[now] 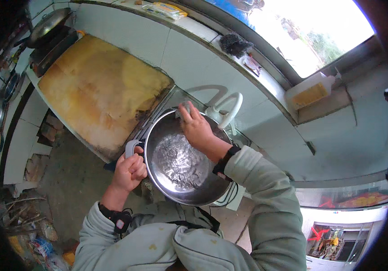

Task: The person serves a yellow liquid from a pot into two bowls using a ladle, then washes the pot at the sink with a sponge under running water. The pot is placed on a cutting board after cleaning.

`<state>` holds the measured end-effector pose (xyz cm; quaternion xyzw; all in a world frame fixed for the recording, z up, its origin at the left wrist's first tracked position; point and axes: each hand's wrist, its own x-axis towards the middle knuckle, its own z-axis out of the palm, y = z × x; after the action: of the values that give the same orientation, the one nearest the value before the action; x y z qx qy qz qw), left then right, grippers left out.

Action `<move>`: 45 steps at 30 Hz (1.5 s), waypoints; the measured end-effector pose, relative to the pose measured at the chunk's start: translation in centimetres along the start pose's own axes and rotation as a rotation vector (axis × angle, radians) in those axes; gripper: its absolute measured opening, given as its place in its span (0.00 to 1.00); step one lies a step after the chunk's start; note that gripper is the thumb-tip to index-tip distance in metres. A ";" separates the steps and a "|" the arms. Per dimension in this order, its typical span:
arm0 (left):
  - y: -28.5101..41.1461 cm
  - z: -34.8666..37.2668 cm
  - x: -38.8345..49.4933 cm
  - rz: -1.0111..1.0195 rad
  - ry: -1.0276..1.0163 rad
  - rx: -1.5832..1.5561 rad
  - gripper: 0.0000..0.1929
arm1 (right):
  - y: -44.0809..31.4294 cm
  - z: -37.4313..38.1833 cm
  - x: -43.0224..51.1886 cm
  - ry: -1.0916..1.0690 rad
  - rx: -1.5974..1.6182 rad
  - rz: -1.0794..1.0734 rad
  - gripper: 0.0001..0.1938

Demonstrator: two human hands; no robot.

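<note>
A large stainless steel pot (157, 176) stands in front of my body, its mouth facing up, with rippling water (180, 162) in the bottom. My left hand (130, 172) grips the grey side handle (131, 148) on its left. Over the far rim is my right hand (199, 130), pressing a wire-mesh scouring pad (181, 110) against the upper inner wall; the fingers partly cover the pad. Just beyond the rim, right of that hand, a white curved faucet (232, 109) rises from the metal sink (181, 97). The pot hides most of the sink.
A stained yellowish board (106, 91) covers the counter to the left, with a wok (50, 27) at its far end. On the windowsill lie a wipes pack (167, 11), a dark scouring pad (236, 44) and a plastic bottle (310, 90). Sticks (21, 216) lie at lower left.
</note>
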<state>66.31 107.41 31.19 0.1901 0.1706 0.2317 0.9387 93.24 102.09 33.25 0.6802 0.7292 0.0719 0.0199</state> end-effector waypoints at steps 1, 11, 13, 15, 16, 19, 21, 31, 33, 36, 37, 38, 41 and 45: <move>0.0 -0.1 0.0 0.009 -0.032 -0.001 0.10 | 0.6 0.8 -0.2 -0.182 -0.176 0.061 0.19; 0.4 0.1 0.4 -0.027 0.026 -0.006 0.08 | 1.1 5.5 -5.7 -0.786 -0.462 0.658 0.20; 0.3 0.1 0.4 -0.022 0.025 -0.003 0.08 | 0.2 3.0 -8.3 -0.722 -0.547 0.650 0.19; 0.3 0.0 0.5 -0.018 0.009 -0.008 0.09 | -0.3 0.3 -10.0 -0.928 -0.382 0.618 0.18; 0.2 0.0 0.5 0.000 -0.006 0.008 0.09 | -0.4 -1.1 -11.0 -1.041 -0.315 0.412 0.17; -0.2 -0.1 0.6 0.021 0.022 -0.016 0.10 | -2.1 -4.3 -12.3 -1.243 -0.102 -0.063 0.15; -0.1 -0.2 0.7 0.005 0.013 -0.013 0.10 | -4.1 -4.7 -11.9 -1.211 0.002 -0.176 0.13; 0.4 -0.8 -0.2 -0.020 -0.061 -0.031 0.10 | -1.2 4.0 -7.7 -0.463 -0.030 -0.038 0.20; 0.4 -0.7 -0.3 -0.025 -0.089 -0.056 0.10 | -1.4 6.3 -7.5 -0.601 0.189 0.040 0.21; 0.3 -0.5 -0.1 -0.036 -0.069 -0.061 0.10 | 0.0 8.6 -6.5 -0.752 0.328 -0.054 0.20; 0.5 -0.4 0.0 -0.036 -0.086 -0.067 0.10 | 0.6 9.1 -5.9 -0.721 0.352 -0.003 0.19; 0.2 -0.3 -0.2 -0.004 -0.050 -0.018 0.10 | 1.3 9.4 -5.2 -0.673 0.482 0.171 0.19; 0.3 -0.4 -0.4 -0.019 -0.066 -0.022 0.10 | 1.5 9.1 -2.2 -0.410 0.760 0.733 0.17; 0.3 -0.6 0.0 -0.030 -0.044 -0.019 0.10 | -3.0 6.3 3.0 -0.109 1.402 1.000 0.22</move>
<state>66.01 107.79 30.81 0.1838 0.1508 0.2151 0.9472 90.82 105.39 26.79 0.7791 0.2181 -0.4272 -0.4037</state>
